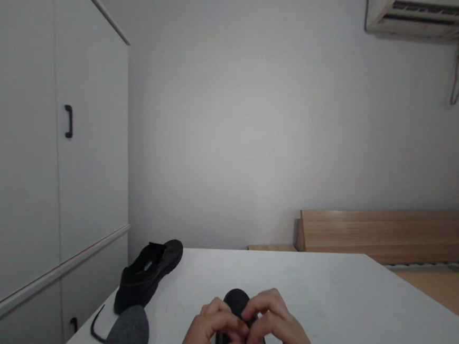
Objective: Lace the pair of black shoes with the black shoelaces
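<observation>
Both my hands sit at the bottom edge of the view, on a black shoe (236, 300) whose rounded toe points away from me. My left hand (205, 335) has its fingers curled over the shoe's top. My right hand (277, 324) is curled too, its fingertips pinched together against the left ones at the shoe's middle. What they pinch is too small to make out. A second black shoe (148, 274) lies on its own at the far left of the white table (335, 301), empty, apart from my hands.
A grey insole-like piece (126, 342) lies at the left front, with a loose black lace (96, 325) beside it. A white cupboard (33, 155) stands along the left. A wooden bed frame (389, 233) is behind the table; an air conditioner (418, 3) hangs top right.
</observation>
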Motion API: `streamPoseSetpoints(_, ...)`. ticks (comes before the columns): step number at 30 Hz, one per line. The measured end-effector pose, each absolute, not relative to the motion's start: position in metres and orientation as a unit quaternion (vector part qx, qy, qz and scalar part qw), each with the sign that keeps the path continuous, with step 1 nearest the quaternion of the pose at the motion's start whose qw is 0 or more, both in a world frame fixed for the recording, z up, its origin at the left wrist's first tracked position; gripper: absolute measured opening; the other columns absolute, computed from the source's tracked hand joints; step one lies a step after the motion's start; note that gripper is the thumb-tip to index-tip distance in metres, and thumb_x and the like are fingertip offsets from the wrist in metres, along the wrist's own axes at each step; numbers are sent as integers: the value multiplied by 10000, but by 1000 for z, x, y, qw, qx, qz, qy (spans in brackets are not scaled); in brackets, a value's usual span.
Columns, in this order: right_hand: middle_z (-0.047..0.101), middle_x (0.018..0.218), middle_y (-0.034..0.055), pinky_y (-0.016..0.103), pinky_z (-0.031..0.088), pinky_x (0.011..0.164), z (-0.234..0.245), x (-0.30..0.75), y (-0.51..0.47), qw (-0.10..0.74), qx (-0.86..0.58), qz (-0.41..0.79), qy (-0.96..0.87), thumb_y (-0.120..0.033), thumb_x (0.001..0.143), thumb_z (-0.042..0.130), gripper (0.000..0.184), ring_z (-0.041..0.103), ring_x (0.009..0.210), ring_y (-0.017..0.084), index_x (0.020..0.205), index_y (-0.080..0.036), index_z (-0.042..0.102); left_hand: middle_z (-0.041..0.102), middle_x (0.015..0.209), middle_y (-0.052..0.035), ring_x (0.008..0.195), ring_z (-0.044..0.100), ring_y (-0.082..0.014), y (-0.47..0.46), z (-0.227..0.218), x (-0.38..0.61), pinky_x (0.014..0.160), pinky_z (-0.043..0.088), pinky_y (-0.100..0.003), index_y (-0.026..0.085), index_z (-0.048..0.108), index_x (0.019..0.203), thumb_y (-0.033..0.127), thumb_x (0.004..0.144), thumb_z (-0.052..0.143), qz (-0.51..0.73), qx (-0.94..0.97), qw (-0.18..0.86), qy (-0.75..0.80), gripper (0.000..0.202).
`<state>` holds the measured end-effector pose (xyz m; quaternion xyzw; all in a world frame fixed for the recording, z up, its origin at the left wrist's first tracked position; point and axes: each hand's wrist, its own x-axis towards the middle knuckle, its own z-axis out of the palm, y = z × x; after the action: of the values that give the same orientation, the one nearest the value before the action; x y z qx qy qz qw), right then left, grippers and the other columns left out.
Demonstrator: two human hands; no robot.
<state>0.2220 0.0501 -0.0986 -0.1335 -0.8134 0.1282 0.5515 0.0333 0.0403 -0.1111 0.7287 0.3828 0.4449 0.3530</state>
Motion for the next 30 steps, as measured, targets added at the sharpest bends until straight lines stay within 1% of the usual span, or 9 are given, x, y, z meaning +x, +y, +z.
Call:
streamPoseSetpoints(5, 614, 969, 23, 319, 454, 783, -106, 222, 50, 546, -176, 116, -811, -453, 977, 544, 214, 582, 908, 200, 873, -284, 623, 591, 840, -41, 950, 532, -243, 32, -108, 35, 881, 378, -347, 251, 782, 785, 395, 860, 694, 422, 773, 300, 366, 184)
streamPoseSetpoints(8, 622, 945, 24, 324, 466, 772, -101, 226, 48, 507, -204, 153, -824, -490, 946, 583, 218, 588, 882, 207, 996, -278, 586, 577, 884, -46, 925, 559, -235, 33, -108, 34, 885, 392, -354, 224, 771, 843, 383, 857, 686, 459, 738, 328, 369, 180)
streamPoseSetpoints(10, 630, 879, 13, 313, 453, 718, -98, 228, 48, 498, -213, 146, -827, -499, 911, 634, 252, 585, 810, 201, 989, -265, 583, 571, 887, -44, 911, 576, -229, 35, -109, 32, 877, 402, -349, 203, 753, 842, 347, 852, 680, 474, 723, 343, 367, 162)
streamPoseSetpoints(13, 636, 782, -16, 293, 411, 679, -97, 229, 51, 489, -212, 95, -841, -276, 920, 656, 67, 580, 737, 173, 891, -257, 599, 591, 880, -45, 899, 591, -224, 37, -110, 29, 863, 411, -340, 181, 718, 779, 330, 863, 666, 479, 721, 349, 359, 179)
streamPoseSetpoints(17, 646, 809, -12, 300, 408, 707, -94, 230, 50, 495, -192, 46, -846, -58, 851, 594, 192, 594, 768, 172, 881, -247, 576, 632, 870, -52, 876, 609, -220, 38, -109, 29, 833, 429, -327, 173, 686, 741, 304, 877, 644, 481, 720, 353, 353, 193)
streamPoseSetpoints(19, 641, 827, -6, 299, 427, 708, -93, 230, 47, 502, -197, 52, -841, -69, 846, 591, 196, 593, 770, 176, 924, -247, 561, 640, 862, -51, 863, 613, -219, 38, -108, 30, 820, 433, -323, 175, 674, 743, 290, 867, 646, 483, 718, 356, 354, 171)
streamPoseSetpoints(24, 656, 854, 3, 297, 452, 699, -93, 228, 45, 490, -189, 59, -849, -338, 914, 667, 150, 601, 787, 185, 1003, -255, 579, 615, 851, -51, 867, 601, -227, 38, -109, 30, 818, 422, -332, 174, 667, 744, 287, 828, 656, 475, 723, 342, 365, 141)
streamPoseSetpoints(26, 664, 812, -9, 298, 437, 705, -93, 229, 47, 489, -178, 28, -853, -289, 955, 616, 48, 609, 758, 170, 949, -253, 585, 601, 847, -53, 866, 595, -230, 38, -109, 30, 817, 417, -336, 174, 683, 751, 302, 821, 651, 473, 726, 335, 370, 149)
streamPoseSetpoints(30, 652, 743, -17, 313, 404, 690, -96, 231, 56, 497, -167, -25, -852, -255, 970, 590, 69, 606, 692, 157, 906, -233, 573, 605, 852, -57, 841, 584, -221, 41, -108, 29, 797, 415, -330, 184, 732, 811, 308, 832, 626, 465, 726, 338, 377, 165)
